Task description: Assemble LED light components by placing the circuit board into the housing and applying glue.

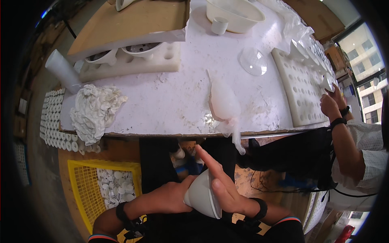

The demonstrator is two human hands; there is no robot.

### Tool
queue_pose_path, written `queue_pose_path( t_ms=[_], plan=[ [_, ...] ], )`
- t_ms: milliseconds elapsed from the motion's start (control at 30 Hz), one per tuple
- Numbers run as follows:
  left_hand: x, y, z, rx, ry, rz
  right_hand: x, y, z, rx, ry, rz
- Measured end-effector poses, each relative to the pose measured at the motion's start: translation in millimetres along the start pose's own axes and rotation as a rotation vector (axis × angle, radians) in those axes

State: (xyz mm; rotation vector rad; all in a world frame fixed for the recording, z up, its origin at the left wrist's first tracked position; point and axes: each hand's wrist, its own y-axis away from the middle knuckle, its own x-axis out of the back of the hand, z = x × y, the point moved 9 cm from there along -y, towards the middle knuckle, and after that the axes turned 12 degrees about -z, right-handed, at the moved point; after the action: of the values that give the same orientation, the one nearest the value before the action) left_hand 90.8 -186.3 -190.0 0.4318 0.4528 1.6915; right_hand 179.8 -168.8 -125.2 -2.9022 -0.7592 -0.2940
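White cone-shaped cup (201, 195): held low before the person's lap, below the worktop (178, 97) edge, wide mouth tilted down and right. Right hand (225, 184): fingers clamped on the cup, index finger stretched along its wall, thumb at the rim. Left hand (168, 197): fingers curled together, pressed against the cup's narrow end. Yellow mesh crate (83, 182) of small white pieces: lower left. Crumpled white cloth (95, 111): on the worktop's left edge. Perforated white foam tray (302, 87): right, with another person's hands (332, 103) at it.
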Motion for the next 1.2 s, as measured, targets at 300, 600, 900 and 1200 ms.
queue_pose_path(
  t_ms=[300, 600, 900, 1200],
  plan=[
    [16.7, 17.6, 16.9, 0.025, -0.486, 0.301, -5.9, -11.2, 29.0, -0.176, -0.242, 0.047],
    [35.5, 36.5, 28.3, -0.221, -0.759, 0.747, 0.2, -18.9, 71.8, -0.284, -0.634, 0.208],
    [7.3, 10.4, -35.3, -0.213, 0.981, 0.079, -5.4, -5.7, 82.9, -0.374, -0.699, 0.006],
    [19.4, 19.5, -20.5, -0.453, 1.143, 0.194, 3.0, -7.4, 52.1, -0.194, -0.354, 0.063]
  ],
)
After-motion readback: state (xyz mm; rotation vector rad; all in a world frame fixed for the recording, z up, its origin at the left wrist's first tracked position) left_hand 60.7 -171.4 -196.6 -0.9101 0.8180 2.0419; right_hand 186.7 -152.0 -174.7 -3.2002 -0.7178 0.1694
